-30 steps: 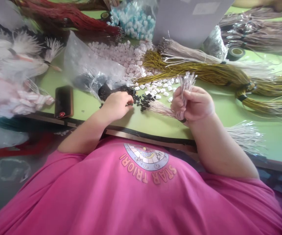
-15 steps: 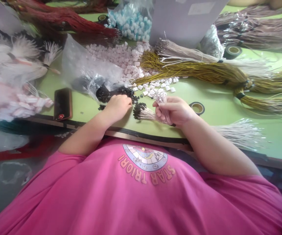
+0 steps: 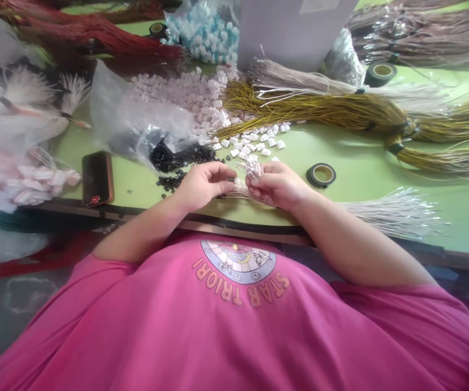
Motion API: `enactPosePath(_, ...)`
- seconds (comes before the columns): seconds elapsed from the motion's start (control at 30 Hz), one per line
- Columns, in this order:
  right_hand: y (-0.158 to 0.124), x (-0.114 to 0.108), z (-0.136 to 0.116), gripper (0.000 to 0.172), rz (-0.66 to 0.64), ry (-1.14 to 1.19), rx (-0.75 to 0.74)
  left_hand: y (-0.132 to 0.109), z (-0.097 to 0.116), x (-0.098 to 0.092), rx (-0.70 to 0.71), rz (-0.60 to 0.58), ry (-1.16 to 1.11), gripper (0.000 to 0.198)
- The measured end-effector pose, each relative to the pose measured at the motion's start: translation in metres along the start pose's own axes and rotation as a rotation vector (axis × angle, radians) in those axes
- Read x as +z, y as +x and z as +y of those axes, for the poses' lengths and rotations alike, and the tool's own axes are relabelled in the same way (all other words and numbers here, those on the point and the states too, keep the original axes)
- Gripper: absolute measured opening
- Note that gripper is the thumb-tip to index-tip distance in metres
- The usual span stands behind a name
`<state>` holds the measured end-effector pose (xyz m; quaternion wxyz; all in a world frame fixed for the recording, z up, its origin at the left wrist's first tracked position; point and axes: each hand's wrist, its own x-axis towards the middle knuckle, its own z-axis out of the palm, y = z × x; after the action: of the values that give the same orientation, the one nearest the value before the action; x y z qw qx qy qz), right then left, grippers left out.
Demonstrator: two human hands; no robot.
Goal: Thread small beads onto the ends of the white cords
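Note:
My right hand (image 3: 280,185) is closed around a bundle of thin white wires (image 3: 253,167), whose bare tips stick up past the thumb. More of these wires run left from it toward my left hand (image 3: 207,185). My left hand is closed with thumb and forefinger pinched at those wires; what lies between the fingertips is too small to make out. It covers the black-capped wire ends. Just behind my left hand is a pile of small black parts (image 3: 183,156). Small white connectors (image 3: 254,142) lie scattered behind both hands.
A phone (image 3: 97,178) lies left of my forearm, near a plastic bag (image 3: 132,114). A roll of black tape (image 3: 321,175) sits right of my right hand. Yellow wire bundles (image 3: 340,111) cross behind; white wires (image 3: 397,212) fan out at right.
My left hand has moved right from the black parts to the wires beside my right hand, its fingertips now pinched there. My right hand keeps hold of the bundle. The view has shifted slightly.

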<state>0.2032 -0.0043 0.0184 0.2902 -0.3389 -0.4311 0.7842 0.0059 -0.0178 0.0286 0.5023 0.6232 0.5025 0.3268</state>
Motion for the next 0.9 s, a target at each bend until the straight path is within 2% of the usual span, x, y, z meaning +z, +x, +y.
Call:
enactPosePath(0.13,0.0,0.002,-0.002,0.01,0.004,-0.048,0.01,-0.001,-0.006,0.004,0.026,0.027,-0.009,0.022)
enactPosePath(0.33,-0.001,0.004,-0.001,0.006,0.036,-0.161,0.017,-0.002,-0.013,0.007,0.089,0.079,0.086,0.019)
enactPosePath(0.43,-0.001,0.003,0.002,0.005,0.043,-0.184,0.001,-0.002,-0.015,0.007,0.104,0.087,0.064,0.02)
enactPosePath(0.57,-0.002,0.003,0.002,0.009,0.033,-0.223,-0.035,-0.003,-0.013,0.005,0.086,0.031,-0.017,0.026)
enactPosePath(0.67,-0.003,0.004,0.0,0.012,0.014,-0.205,-0.033,-0.003,-0.009,0.002,0.056,-0.013,-0.078,0.021)
enactPosePath(0.8,-0.004,0.004,0.0,0.003,0.014,-0.184,-0.01,-0.001,-0.006,0.0,0.117,0.026,-0.069,0.014)
enactPosePath(0.9,-0.003,0.002,0.003,0.011,0.017,-0.18,-0.022,0.0,-0.007,0.0,0.131,0.061,-0.044,0.013)
